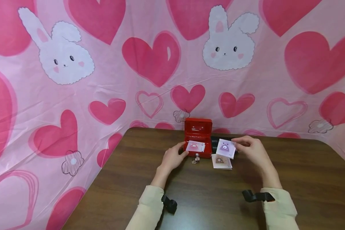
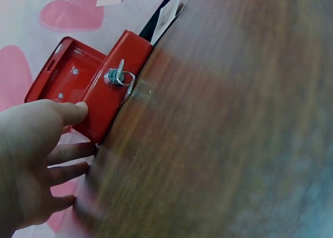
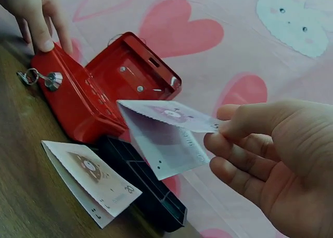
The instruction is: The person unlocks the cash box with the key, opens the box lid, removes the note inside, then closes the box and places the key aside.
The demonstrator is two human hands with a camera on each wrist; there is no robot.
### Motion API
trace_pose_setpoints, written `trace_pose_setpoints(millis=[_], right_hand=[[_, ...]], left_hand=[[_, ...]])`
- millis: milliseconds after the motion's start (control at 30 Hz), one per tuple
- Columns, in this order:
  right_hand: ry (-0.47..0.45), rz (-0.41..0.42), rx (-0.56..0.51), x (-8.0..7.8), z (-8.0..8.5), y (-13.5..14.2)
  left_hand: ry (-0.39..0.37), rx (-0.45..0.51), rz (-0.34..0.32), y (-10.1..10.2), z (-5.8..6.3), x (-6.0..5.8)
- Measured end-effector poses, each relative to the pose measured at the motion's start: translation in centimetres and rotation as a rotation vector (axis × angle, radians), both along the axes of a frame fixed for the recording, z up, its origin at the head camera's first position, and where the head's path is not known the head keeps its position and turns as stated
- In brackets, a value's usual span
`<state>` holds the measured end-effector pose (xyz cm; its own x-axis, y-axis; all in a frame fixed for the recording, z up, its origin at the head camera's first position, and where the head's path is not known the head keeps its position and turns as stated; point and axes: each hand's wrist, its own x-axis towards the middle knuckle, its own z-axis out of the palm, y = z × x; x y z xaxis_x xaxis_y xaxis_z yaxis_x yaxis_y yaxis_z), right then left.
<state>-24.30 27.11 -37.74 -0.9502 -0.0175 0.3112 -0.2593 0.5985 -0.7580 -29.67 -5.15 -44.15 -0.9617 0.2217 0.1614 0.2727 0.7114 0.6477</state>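
Note:
A small red cash box (image 1: 198, 154) stands with its lid (image 1: 198, 126) raised and a pink play banknote (image 1: 194, 146) in its opening. My left hand (image 1: 172, 157) holds the box by its left end, thumb (image 2: 78, 112) on the front upper edge and the other fingers along the side. Keys on a ring (image 3: 27, 76) hang from the front lock (image 2: 113, 76). To the right, my right hand (image 1: 252, 149) pinches a folded purple play banknote (image 3: 171, 113) between thumb and fingers, raised above the table. A folded brown play banknote (image 3: 89, 170) lies below it.
A black compartment tray (image 3: 140, 180) sits against the box's right side, partly covered by the banknotes in the head view. Behind the brown wooden table (image 1: 212, 198) hangs a pink cloth (image 1: 109, 73) with hearts and rabbits.

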Motion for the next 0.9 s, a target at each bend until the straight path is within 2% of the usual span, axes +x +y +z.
trace_pose_setpoints(millis=[400, 667, 900], right_hand=[[-0.069, 0.033, 0.064, 0.5, -0.2, 1.4], [-0.202, 0.000, 0.156, 1.0, -0.6, 2.6], [-0.206, 0.008, 0.185, 0.8, -1.0, 3.0]], left_hand=[[-0.008, 0.011, -0.009, 0.0, 0.0, 0.1], [-0.018, 0.015, -0.001, -0.1, 0.0, -0.1], [-0.006, 0.008, -0.007, -0.1, -0.1, 0.0]])
